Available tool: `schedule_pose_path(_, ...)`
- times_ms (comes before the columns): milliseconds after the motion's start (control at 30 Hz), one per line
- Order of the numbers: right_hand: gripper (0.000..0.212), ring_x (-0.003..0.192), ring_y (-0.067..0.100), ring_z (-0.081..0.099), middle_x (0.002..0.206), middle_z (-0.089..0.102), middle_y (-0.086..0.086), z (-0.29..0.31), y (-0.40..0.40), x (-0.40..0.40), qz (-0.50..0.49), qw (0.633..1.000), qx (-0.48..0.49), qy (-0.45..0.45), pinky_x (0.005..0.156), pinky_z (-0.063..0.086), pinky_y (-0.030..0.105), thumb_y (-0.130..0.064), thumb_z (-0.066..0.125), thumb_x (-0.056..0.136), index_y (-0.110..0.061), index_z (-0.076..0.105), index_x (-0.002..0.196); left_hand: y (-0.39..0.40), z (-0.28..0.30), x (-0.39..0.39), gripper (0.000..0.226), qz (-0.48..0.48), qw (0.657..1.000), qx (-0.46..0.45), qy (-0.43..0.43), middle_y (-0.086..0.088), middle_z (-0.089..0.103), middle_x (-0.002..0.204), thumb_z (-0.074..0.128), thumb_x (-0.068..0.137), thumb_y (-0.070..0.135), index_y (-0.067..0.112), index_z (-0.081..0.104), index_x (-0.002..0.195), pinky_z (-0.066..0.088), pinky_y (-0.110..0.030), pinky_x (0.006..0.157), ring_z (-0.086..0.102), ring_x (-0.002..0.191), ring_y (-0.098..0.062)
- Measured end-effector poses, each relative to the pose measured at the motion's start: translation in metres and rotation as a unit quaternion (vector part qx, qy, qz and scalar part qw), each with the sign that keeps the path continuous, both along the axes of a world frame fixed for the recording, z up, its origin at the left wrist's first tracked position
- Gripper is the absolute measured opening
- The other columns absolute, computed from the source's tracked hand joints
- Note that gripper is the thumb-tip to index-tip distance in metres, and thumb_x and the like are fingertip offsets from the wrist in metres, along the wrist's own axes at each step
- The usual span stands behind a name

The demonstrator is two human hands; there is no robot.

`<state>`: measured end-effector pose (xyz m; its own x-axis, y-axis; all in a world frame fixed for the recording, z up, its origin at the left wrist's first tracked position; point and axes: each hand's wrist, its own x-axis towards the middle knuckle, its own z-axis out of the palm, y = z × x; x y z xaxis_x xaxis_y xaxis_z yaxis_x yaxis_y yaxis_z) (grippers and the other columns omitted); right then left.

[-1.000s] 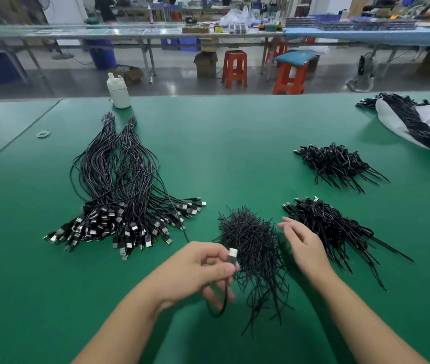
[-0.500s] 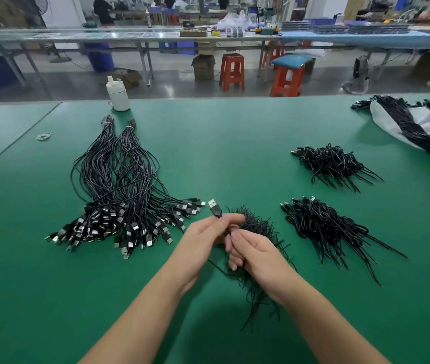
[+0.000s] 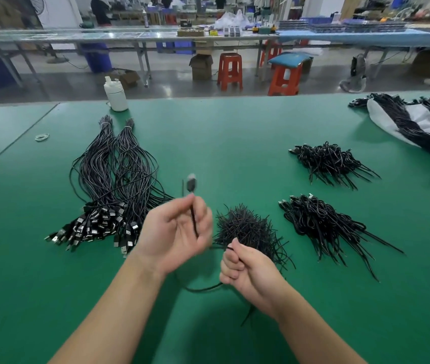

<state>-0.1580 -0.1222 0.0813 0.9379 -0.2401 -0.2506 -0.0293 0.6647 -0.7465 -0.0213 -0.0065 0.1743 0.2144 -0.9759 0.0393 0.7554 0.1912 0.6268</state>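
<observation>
Thin black USB cable [image 3: 194, 222], blurred plug end [image 3: 191, 183] pointing up, slack looped below

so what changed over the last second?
The left hand still holds the USB cable but has lifted it, and the plug now points up. The right hand, open beside the twist-tie pile a second ago, has pulled back toward the person and now grips the cable's slack. The cable bundles and the twist-tie pile stayed put.
</observation>
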Motion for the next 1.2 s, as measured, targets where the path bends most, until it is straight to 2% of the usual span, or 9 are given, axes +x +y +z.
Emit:
schedule_pose_path(133, 0.039, 0.054, 0.014, 0.025, 0.057, 0.025, -0.003, 0.004, -0.012, 0.006, 0.000, 0.999, 0.049, 0.010, 0.056, 0.033, 0.028, -0.032, 0.047, 0.098, -0.016, 0.048, 0.063, 0.017, -0.017, 0.007, 0.043, -0.195, 0.873, 0.254, -0.367, -0.025, 0.072, 0.087, 0.041, 0.104, 0.026, -0.008, 0.067, 0.094, 0.059, -0.033, 0.062, 0.073, 0.076, -0.038)
schedule_pose_path(267, 0.040, 0.054, 0.014, 0.024, 0.060, 0.022, -0.002, 0.006, -0.010, 0.011, 0.009, 1.000, 0.016, 0.011, 0.054, 0.028, 0.027, -0.032, 0.045, 0.100, -0.016, 0.052, 0.064, 0.009, -0.056, 0.007, 0.040, -0.031, 0.778, 0.402, -0.482, -0.022, 0.071, 0.110, 0.038, 0.108, 0.022, -0.008, 0.065, 0.109, 0.056, -0.042, 0.094, 0.069, 0.105, -0.036)
schedule_pose_path(467, 0.040, 0.052, 0.013, 0.024, 0.056, 0.024, -0.003, 0.005, 0.007, 0.016, 0.039, 0.999, -0.016, 0.002, 0.054, 0.028, 0.025, -0.034, 0.042, 0.100, -0.017, 0.047, 0.064, -0.008, -0.068, -0.013, 0.043, 0.123, 0.938, 0.254, -0.200, -0.020, 0.070, 0.116, 0.043, 0.099, 0.023, -0.010, 0.061, 0.119, 0.054, -0.027, 0.092, 0.070, 0.103, -0.019)
schedule_pose_path(600, 0.041, 0.055, 0.014, 0.021, 0.060, 0.019, 0.001, 0.000, 0.011, 0.013, 0.044, 0.998, -0.047, 0.014, 0.055, 0.027, 0.026, -0.032, 0.038, 0.103, -0.015, 0.040, 0.066, -0.021, -0.058, -0.018, 0.043, 0.213, 0.952, 0.189, -0.112, -0.023, 0.070, 0.115, 0.035, 0.104, 0.024, -0.008, 0.062, 0.115, 0.048, -0.038, 0.102, 0.069, 0.110, -0.026)
schedule_pose_path(700, 0.037, 0.056, 0.014, 0.022, 0.062, 0.018, 0.002, -0.005, 0.012, 0.010, 0.018, 1.000, 0.008, 0.012, 0.057, 0.028, 0.028, -0.030, 0.041, 0.100, -0.014, 0.039, 0.066, -0.020, -0.042, -0.012, 0.037, 0.213, 0.969, 0.122, 0.000, -0.017, 0.072, 0.087, 0.039, 0.103, 0.023, -0.002, 0.066, 0.096, 0.060, -0.039, 0.079, 0.073, 0.088, -0.030)
schedule_pose_path(833, 0.036, 0.057, 0.014, 0.022, 0.058, 0.024, -0.002, -0.013, 0.002, 0.008, 0.000, 0.995, 0.098, 0.011, 0.060, 0.026, 0.029, -0.028, 0.043, 0.098, -0.014, 0.044, 0.064, 0.002, -0.030, -0.005, 0.030, 0.066, 0.980, 0.096, -0.162, 0.001, 0.054, 0.060, 0.049, 0.097, 0.023, 0.008, 0.070, 0.082, 0.029, -0.023, 0.045, 0.033, 0.043, -0.009)
schedule_pose_path(967, 0.038, 0.057, 0.014, 0.029, 0.058, 0.028, -0.003, -0.015, -0.006, 0.011, 0.019, 0.994, 0.103, 0.010, 0.060, 0.033, 0.027, -0.029, 0.045, 0.098, -0.012, 0.056, 0.066, 0.019, -0.035, -0.002, 0.036, -0.092, 0.884, 0.188, -0.418, -0.002, 0.066, 0.065, 0.046, 0.102, 0.024, 0.002, 0.073, 0.094, 0.027, -0.021, 0.045, 0.034, 0.044, -0.009)
schedule_pose_path(1133, 0.031, 0.057, 0.014, 0.025, 0.061, 0.026, -0.002, -0.015, -0.004, 0.013, 0.031, 0.998, 0.059, -0.002, 0.055, 0.029, 0.026, -0.026, 0.046, 0.099, -0.013, 0.057, 0.072, 0.005, -0.054, -0.012, 0.036, -0.009, 0.511, 0.409, -0.756, -0.006, 0.075, 0.084, 0.041, 0.102, 0.025, 0.011, 0.069, 0.084, 0.053, -0.031, 0.070, 0.064, 0.067, -0.022)
schedule_pose_path(1200, 0.034, 0.057, 0.013, 0.024, 0.062, 0.026, -0.002, -0.014, -0.003, 0.012, 0.038, 0.999, 0.015, -0.005, 0.054, 0.030, 0.024, -0.026, 0.044, 0.101, -0.016, 0.056, 0.072, 0.000, -0.063, -0.015, 0.035, 0.127, 0.576, 0.414, -0.693, -0.002, 0.074, 0.081, 0.039, 0.104, 0.023, 0.011, 0.068, 0.089, 0.054, -0.032, 0.073, 0.069, 0.073, -0.019)
